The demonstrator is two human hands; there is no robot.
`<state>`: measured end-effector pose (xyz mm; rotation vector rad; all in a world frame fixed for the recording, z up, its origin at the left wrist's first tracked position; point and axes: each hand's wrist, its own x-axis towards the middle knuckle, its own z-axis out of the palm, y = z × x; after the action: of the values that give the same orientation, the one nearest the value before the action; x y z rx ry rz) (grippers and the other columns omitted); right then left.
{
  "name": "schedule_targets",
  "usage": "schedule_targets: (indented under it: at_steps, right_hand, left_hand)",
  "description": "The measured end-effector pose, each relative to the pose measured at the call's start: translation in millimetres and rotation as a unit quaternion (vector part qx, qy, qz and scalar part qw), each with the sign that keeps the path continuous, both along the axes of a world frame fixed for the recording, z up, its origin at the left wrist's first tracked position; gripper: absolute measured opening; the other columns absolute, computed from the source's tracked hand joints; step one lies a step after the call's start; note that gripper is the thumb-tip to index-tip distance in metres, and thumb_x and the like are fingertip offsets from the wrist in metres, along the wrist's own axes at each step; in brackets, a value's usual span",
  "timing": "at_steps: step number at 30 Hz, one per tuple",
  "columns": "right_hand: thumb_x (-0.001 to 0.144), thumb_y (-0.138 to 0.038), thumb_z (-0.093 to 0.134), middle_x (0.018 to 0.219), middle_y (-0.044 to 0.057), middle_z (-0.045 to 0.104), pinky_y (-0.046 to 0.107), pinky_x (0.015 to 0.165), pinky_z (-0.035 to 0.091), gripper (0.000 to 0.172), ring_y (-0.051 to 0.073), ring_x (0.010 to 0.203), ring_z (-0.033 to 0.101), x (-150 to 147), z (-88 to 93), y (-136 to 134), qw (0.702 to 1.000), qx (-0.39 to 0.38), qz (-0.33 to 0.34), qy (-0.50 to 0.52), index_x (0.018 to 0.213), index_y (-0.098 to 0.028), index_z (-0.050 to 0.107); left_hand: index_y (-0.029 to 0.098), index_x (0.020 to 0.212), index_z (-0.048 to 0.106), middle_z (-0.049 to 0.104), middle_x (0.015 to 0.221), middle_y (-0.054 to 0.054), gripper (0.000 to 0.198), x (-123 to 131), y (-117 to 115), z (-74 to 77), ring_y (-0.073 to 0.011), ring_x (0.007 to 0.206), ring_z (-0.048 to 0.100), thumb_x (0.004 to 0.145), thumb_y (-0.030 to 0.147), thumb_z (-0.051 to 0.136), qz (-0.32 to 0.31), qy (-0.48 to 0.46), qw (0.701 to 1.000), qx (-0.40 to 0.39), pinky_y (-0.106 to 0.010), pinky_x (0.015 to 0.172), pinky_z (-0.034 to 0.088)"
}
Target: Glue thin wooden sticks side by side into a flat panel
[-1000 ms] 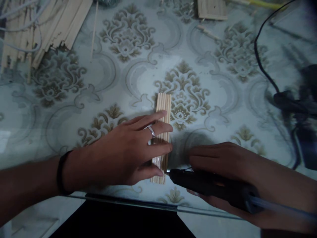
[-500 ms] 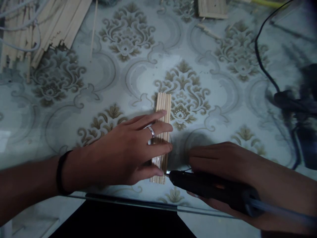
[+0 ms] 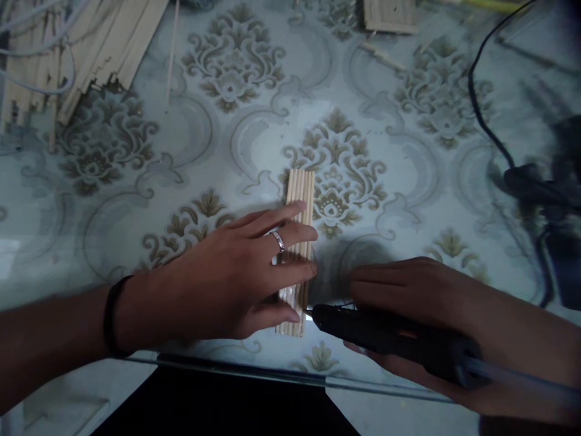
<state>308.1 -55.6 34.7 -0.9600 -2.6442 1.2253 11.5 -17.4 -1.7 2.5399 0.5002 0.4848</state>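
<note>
Slight shift only since 0.5 s ago, head view: our right hand [image 3: 424, 297] and its black glue gun [image 3: 390, 336] have edged a touch away from us along the right side of the wooden stick panel [image 3: 298, 251]; left hand [image 3: 222, 275] unmoved. Hands apart from each other. Right is closed around the gun, tip at the panel's right edge, close to the near end; whether it touches, we cannot tell. Left lies over the panel, fingers spread across it, pressing rather than gripping. Panel sits on the patterned bench [image 3: 258, 142], close to our edge, about mid-view. Long axis runs away from us, far end leaning a little right. We judge it light, stiff lengthwise, weaker across the joints, perhaps slick where it shines. Best hold: its 2 long edges, toward the far end, clear of the tip.
</note>
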Motion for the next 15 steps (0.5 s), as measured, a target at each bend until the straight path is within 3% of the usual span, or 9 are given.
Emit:
schedule_targets:
  at_steps: [8,15]
  right_hand:
    - [0.106,-0.018,0.06,0.072,-0.004,0.068,0.031,0.052,0.045,0.021,0.017,0.057,0.066,-0.4,-1.6,0.9,0.999,-0.018,-0.024,0.024,0.089,-0.03,0.06]
    - [0.112,-0.026,0.06,0.077,0.0,0.069,0.035,0.06,0.046,0.022,0.02,0.064,0.065,4.2,1.5,-0.4,0.999,-0.036,-0.017,-0.027,0.09,-0.028,0.062]
  left_hand:
    - [0.013,0.125,0.084,0.078,0.152,-0.02,0.032,-0.3,-0.2,-0.1,-0.0448,0.169,0.059,0.108,0.04,0.088,0.0,0.003,1.0,-0.003,-0.06,0.143,0.052]
    - [0.011,0.125,0.083,0.077,0.151,-0.022,0.033,-1.0,-0.2,-0.5,-0.0441,0.168,0.061,0.109,0.039,0.087,-0.005,-0.003,1.0,-0.008,-0.06,0.145,0.05]
